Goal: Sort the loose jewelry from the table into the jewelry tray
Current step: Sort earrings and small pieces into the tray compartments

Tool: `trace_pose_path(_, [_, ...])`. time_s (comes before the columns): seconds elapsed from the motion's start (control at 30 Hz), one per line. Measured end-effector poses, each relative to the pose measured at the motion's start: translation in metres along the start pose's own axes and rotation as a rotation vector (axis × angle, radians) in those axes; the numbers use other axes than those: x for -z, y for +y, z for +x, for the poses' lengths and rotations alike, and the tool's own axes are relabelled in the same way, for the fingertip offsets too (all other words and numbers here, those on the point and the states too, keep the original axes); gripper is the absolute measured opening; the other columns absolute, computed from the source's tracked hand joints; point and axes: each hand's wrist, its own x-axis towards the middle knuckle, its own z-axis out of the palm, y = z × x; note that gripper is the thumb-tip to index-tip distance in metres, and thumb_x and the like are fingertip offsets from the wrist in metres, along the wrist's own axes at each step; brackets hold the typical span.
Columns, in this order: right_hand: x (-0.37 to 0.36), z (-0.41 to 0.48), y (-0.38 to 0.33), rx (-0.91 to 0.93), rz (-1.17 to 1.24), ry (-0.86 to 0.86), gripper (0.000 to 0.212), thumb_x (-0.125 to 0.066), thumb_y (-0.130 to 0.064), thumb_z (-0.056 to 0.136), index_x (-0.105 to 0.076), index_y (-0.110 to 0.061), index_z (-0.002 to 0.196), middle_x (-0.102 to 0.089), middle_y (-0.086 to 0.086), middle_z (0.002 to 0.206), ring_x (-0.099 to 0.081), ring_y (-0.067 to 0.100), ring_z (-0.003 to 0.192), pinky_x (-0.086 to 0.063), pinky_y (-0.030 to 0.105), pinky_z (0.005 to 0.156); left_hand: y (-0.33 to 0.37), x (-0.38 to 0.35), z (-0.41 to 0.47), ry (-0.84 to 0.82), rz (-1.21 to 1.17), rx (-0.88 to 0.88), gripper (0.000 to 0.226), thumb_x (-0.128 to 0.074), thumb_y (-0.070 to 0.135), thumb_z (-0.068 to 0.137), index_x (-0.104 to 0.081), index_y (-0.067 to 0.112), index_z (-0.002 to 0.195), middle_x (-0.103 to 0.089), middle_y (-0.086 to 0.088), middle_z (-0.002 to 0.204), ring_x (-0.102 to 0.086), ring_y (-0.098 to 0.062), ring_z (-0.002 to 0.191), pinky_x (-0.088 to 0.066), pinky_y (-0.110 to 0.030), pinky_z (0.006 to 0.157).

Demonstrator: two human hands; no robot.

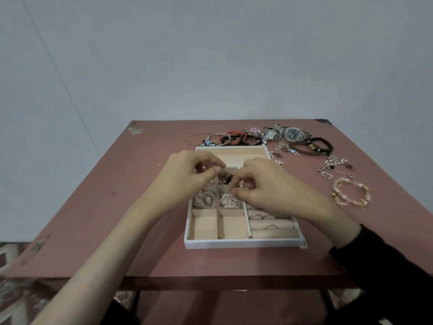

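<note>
Both hands hover over the white jewelry tray (243,243) on the counter (145,207). The left hand (187,174) and right hand (260,184) pinch fingertips together, perhaps around something tiny; I cannot tell. Loose bracelets (351,192) and watches (293,133) remain nearby: light, tangle-prone, best lifted by the band.

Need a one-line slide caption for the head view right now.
Both hands work over the half-filled jewelry tray while watches and bracelets wait on the table.
</note>
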Motion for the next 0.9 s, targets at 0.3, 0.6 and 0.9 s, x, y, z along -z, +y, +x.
trace_pose_path(0.3, [0.044,-0.029,0.057,-0.214,0.196,0.251,0.008,-0.064,-0.021,0.085,-0.070,-0.022,0.080,-0.063,-0.011,0.074,-0.053,0.000,0.066,-0.038,0.009,0.060,0.037,-0.024,0.028,-0.091,0.011,-0.106,0.011,-0.062,0.023,0.086,-0.070,0.028,0.093,-0.065,0.014,0.078,-0.056,0.005,0.070,-0.038,-0.006,0.057])
trace_pose_path(0.6, [0.052,-0.059,0.146,-0.570,0.313,0.547,0.009,-0.065,-0.015,0.081,-0.072,-0.020,0.079,-0.071,0.007,0.080,-0.065,0.021,0.078,-0.051,0.033,0.076,0.090,-0.111,0.089,-0.337,0.127,-0.294,0.018,-0.065,0.019,0.083,-0.069,0.020,0.101,-0.065,0.002,0.087,-0.051,-0.009,0.072,-0.037,-0.020,0.066])
trace_pose_path(0.9, [0.049,-0.058,0.154,-0.604,0.313,0.591,0.012,-0.063,-0.014,0.082,-0.074,-0.015,0.088,-0.070,0.008,0.081,-0.066,0.024,0.083,-0.051,0.036,0.082,0.100,-0.146,0.123,-0.464,0.323,-0.425,0.021,-0.069,0.026,0.080,-0.069,0.021,0.100,-0.064,-0.002,0.094,-0.051,-0.013,0.081,-0.035,-0.022,0.070])
